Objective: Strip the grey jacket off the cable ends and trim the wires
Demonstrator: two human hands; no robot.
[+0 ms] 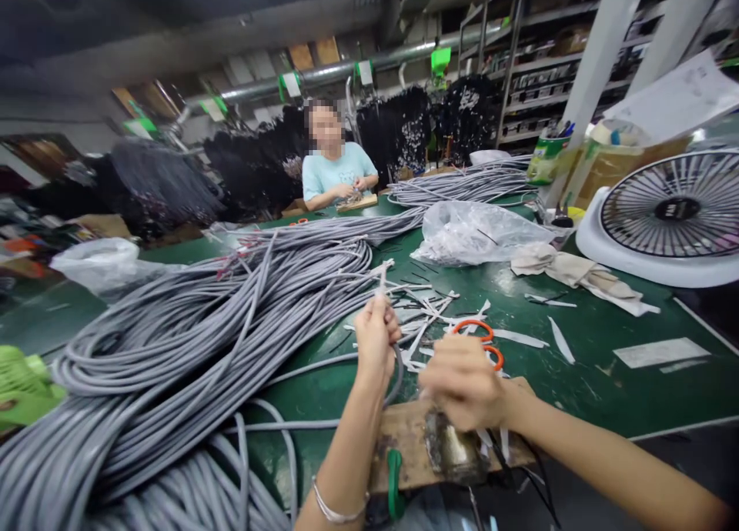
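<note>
Left hand [375,337] curled tight around a grey cable [399,368], near the table's edge; right hand [465,382] with fingers bunched, any hold hidden, just above a worn wooden board [404,450], orange-handled scissors [474,329] just beyond.

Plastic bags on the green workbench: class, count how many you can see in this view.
2: a clear one right of centre, a white one at far left; more may be hidden under the grey cable coils.
</note>
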